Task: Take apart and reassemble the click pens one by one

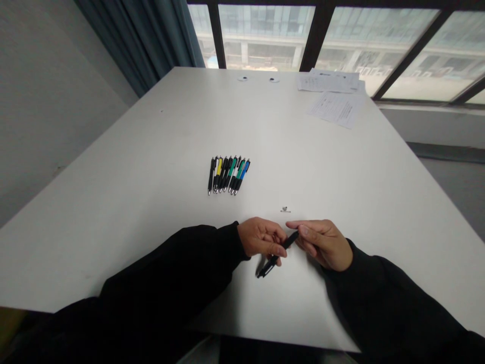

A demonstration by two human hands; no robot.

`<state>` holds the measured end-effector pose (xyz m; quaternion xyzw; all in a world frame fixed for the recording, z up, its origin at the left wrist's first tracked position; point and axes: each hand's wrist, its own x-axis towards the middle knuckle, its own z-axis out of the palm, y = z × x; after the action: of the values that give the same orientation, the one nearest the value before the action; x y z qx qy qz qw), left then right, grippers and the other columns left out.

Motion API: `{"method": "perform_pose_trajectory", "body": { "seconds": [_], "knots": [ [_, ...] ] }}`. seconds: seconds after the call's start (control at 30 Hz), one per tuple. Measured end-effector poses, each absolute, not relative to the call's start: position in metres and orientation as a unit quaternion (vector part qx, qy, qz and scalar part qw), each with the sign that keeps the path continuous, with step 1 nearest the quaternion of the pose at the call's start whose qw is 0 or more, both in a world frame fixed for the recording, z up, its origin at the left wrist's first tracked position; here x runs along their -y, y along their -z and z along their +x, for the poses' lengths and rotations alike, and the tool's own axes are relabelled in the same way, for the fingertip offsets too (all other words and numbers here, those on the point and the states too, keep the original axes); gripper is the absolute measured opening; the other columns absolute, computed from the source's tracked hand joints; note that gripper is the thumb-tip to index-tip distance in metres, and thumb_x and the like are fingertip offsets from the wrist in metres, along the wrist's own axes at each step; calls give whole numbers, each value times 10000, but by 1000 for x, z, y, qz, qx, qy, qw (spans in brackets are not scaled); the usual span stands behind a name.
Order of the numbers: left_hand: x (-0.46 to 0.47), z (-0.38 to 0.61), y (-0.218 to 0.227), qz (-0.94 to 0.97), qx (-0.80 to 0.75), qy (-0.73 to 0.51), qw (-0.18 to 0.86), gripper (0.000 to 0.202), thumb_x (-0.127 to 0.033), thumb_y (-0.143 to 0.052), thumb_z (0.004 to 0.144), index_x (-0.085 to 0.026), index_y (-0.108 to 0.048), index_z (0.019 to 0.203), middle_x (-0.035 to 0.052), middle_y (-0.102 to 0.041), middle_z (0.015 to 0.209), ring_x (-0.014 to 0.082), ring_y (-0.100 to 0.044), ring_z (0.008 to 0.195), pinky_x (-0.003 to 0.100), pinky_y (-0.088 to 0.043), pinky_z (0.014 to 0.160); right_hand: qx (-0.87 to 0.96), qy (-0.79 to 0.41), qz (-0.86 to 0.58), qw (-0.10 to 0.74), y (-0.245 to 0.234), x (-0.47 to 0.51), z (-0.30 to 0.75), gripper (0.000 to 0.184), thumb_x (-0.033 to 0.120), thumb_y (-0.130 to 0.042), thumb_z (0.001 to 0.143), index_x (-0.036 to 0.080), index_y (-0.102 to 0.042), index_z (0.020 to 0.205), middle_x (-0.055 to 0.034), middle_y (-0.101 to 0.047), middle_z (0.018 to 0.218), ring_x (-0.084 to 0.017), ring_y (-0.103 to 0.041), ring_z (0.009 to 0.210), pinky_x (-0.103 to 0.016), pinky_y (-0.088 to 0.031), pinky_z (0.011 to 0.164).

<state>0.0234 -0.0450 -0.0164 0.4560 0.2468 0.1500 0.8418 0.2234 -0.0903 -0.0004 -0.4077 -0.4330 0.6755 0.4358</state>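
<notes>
A black pen [270, 265] slants between my two hands, its clip end pointing down toward me and to the left. My left hand [263, 237] grips the barrel between thumb and fingers. At the far end of the same pen, my right hand [322, 241] pinches with thumb and fingers, the index finger stretched out to the left; its fingertips hide that end. Just beyond my hands lie small metallic parts [285, 209], one of them thin and long; they are too small to name surely.
A row of several pens [228, 174] in black, white, yellow, green and blue lies ahead to the left on the white table [151, 167]. Paper sheets [333, 96] rest at the far right corner. Two small white discs [274, 80] sit near the far edge, by the window.
</notes>
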Motion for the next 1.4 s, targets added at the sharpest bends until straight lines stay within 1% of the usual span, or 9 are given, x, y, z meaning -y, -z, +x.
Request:
{"method": "perform_pose_trajectory", "body": {
  "seconds": [0.27,0.47,0.6,0.73,0.8,0.93,1.0,1.17,1.4],
  "knots": [
    [46,21,11,464,-238,-167,837,357,-302,-847,623,-88,-644,824,46,-689,698,161,-703,615,250,-578,597,487,-642,-444,391,1,90,230,370,399,-605,884,118,-723,1095,47,-462,421,-73,-339,410,-253,-234,465],
    [46,22,13,461,-257,-168,833,391,-331,-853,608,-84,-645,829,39,-676,658,164,-695,584,237,-560,548,526,-605,-461,381,-7,90,233,357,402,-598,887,143,-730,1094,35,-485,427,-79,-361,413,-244,-233,445],
    [46,23,13,466,-251,-175,830,381,-338,-845,620,-86,-645,824,42,-678,652,164,-693,586,248,-563,557,580,-551,-468,376,-15,89,229,364,409,-584,890,137,-739,1077,23,-503,448,-92,-407,433,-252,-314,460],
    [45,22,11,459,-244,-183,835,371,-336,-843,626,-91,-635,812,44,-684,655,162,-695,602,258,-569,592,618,-548,-416,379,-14,88,230,461,444,-596,871,135,-666,1206,29,-493,506,-101,-418,468,-255,-353,474],
    [45,21,11,450,-245,-186,838,377,-332,-842,628,-90,-637,831,54,-694,684,167,-700,615,268,-573,605,642,-502,-420,399,-9,85,233,478,446,-590,872,138,-642,1233,28,-486,546,-108,-427,495,-257,-362,490],
    [46,21,10,438,-247,-184,845,376,-318,-842,633,-84,-640,848,64,-699,708,168,-702,619,277,-578,617,732,-251,-521,360,2,72,239,289,373,-626,854,148,-724,1007,-25,-586,674,-114,-468,528,-275,-400,544],
    [45,21,10,437,-246,-181,846,366,-308,-840,638,-82,-638,844,64,-699,705,164,-702,618,272,-575,622,757,-185,-543,312,7,65,240,271,374,-629,851,163,-721,994,-51,-628,764,-130,-526,580,-283,-438,596],
    [45,21,8,437,-244,-181,846,359,-296,-836,646,-78,-637,851,70,-701,713,168,-701,614,291,-580,630,778,-140,-565,234,11,59,235,221,334,-555,901,198,-705,990,-59,-661,841,-168,-612,725,-291,-461,690],
    [46,19,8,430,-249,-182,848,350,-292,-831,656,-76,-641,857,63,-698,711,164,-706,627,262,-578,620,823,-141,-504,221,4,66,235,219,267,-449,934,158,-635,894,-79,-624,830,-169,-574,707,-287,-445,642]
  ]
}}
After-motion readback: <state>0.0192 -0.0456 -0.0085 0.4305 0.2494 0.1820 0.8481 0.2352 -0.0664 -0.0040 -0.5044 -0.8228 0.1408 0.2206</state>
